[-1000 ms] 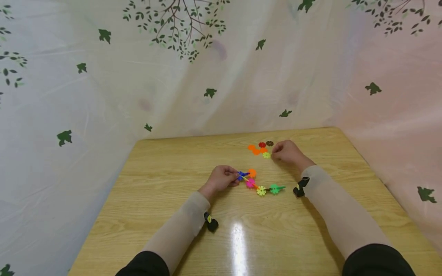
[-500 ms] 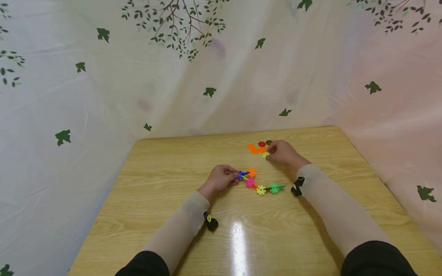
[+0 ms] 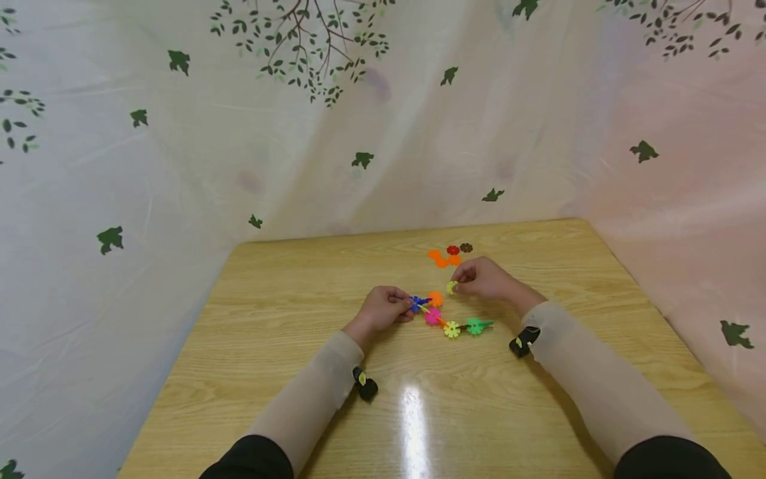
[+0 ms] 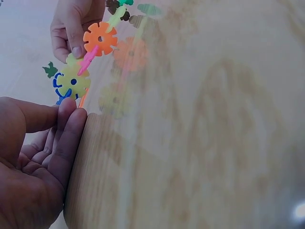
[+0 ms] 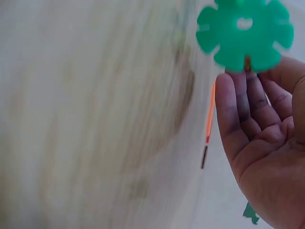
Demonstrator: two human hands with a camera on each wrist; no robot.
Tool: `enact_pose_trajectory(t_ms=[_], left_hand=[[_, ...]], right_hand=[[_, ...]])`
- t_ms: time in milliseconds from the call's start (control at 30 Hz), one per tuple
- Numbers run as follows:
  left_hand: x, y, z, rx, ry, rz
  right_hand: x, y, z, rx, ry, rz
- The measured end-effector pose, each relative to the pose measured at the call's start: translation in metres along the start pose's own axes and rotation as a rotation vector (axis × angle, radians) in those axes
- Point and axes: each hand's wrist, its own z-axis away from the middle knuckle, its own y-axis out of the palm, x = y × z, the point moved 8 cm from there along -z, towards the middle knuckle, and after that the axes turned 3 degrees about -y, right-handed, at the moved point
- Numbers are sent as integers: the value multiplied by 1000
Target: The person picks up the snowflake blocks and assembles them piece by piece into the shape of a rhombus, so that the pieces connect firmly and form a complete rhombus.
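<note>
A chain of notched plastic building discs lies on the table: a blue disc (image 3: 417,304), an orange disc (image 3: 435,299), a pink disc (image 3: 433,317), a yellow disc (image 3: 451,329) and a green disc (image 3: 475,326), with others edge-on between. My left hand (image 3: 385,307) pinches the chain at its blue end. Between thumb and fingers, my right hand (image 3: 486,278) holds a loose yellow-green disc (image 3: 451,287), just beyond the chain's orange disc. In the right wrist view the green disc (image 5: 245,31) looms large and covers the fingertips of the right hand (image 5: 267,129).
Toward the table's (image 3: 287,346) far edge lie several orange discs (image 3: 441,263), a red disc (image 3: 453,250) and a dark brown disc (image 3: 466,247). A printed cloth (image 3: 311,166) hangs behind and beside the table.
My right hand reached the yellow-green disc at the far group, took hold of it and brought it nearer, beside the chain. The left hand has stayed in place on the blue end.
</note>
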Motion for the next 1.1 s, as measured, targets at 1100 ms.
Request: enact_pose_trajectory(t_ms=[1100], left_hand=[[0,-2,1,1,-10,9]], right_hand=[[7,21,6,42,-42,-59]])
